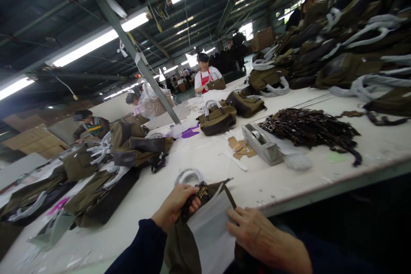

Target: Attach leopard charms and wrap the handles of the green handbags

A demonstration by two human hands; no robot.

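An olive-green handbag (pixel 180 246) stands close in front of me at the table's near edge, its mouth open towards me. White sheet material (pixel 210 227) shows in the opening. My left hand (pixel 178 205) is closed round a dark, leopard-print strap (pixel 203 191) at the bag's left rim. The fingers of my right hand (pixel 255 232) pinch the right rim, next to the white sheet; their tips are partly hidden. Behind my left hand a wrapped handle (pixel 189 174) arches up from the bag. The bag's lower part runs out of view.
A grey tape dispenser (pixel 261 143) stands ahead, beside brown card pieces (pixel 240 147) and a heap of dark straps (pixel 308 128). Olive bags lie at left (pixel 102 197) and are piled at right (pixel 346 68). A person in a red apron (pixel 205 79) works across the white table (pixel 199 154).
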